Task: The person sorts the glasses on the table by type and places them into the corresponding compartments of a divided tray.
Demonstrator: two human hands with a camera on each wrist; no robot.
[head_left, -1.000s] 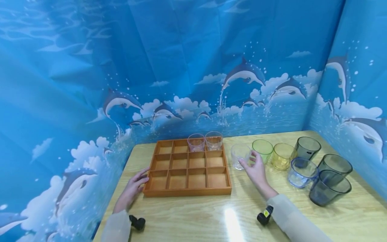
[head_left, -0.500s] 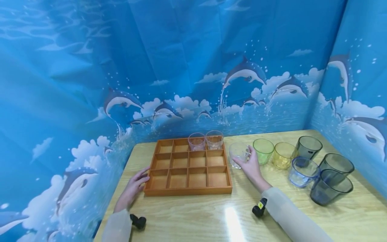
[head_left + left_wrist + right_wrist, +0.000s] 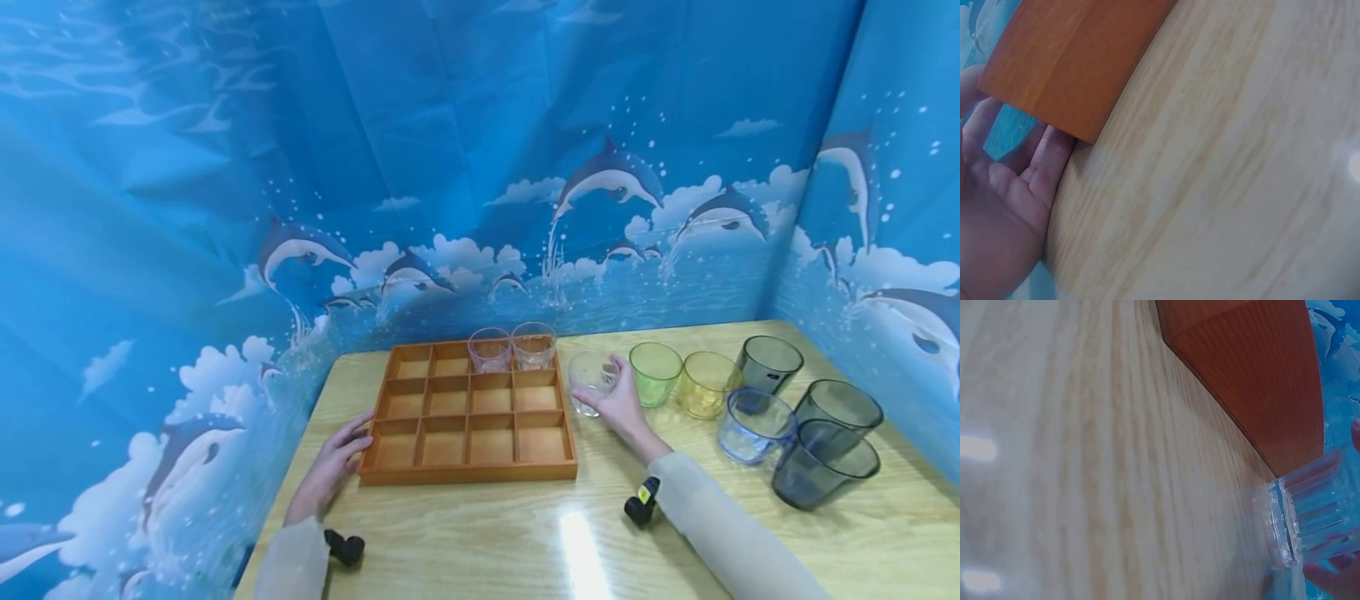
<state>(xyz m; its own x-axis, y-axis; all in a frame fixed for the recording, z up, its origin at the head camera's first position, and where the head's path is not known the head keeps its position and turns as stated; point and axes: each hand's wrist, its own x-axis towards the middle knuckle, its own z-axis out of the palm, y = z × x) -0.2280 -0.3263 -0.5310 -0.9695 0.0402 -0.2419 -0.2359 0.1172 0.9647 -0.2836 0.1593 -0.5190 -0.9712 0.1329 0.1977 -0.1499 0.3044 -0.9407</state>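
While left hand (image 3: 330, 467) rests, fingers slightly spread, against left side of twelve-compartment wooden tray (image 3: 468, 475), right hand (image 3: 621, 408) pinches clear tumbler (image 3: 586, 375) between thumb and fingers, just right of tray; light, even grip, level base advisable.

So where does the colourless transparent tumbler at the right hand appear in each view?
Head: the colourless transparent tumbler is right of centre, below the middle, pinched by the right hand.
Left wrist: not in the picture.
Right wrist: lower right, cut off by the picture's edge, base towards the left.
Shared landmark: the brown wooden compartment tray; both wrist views show part of it.
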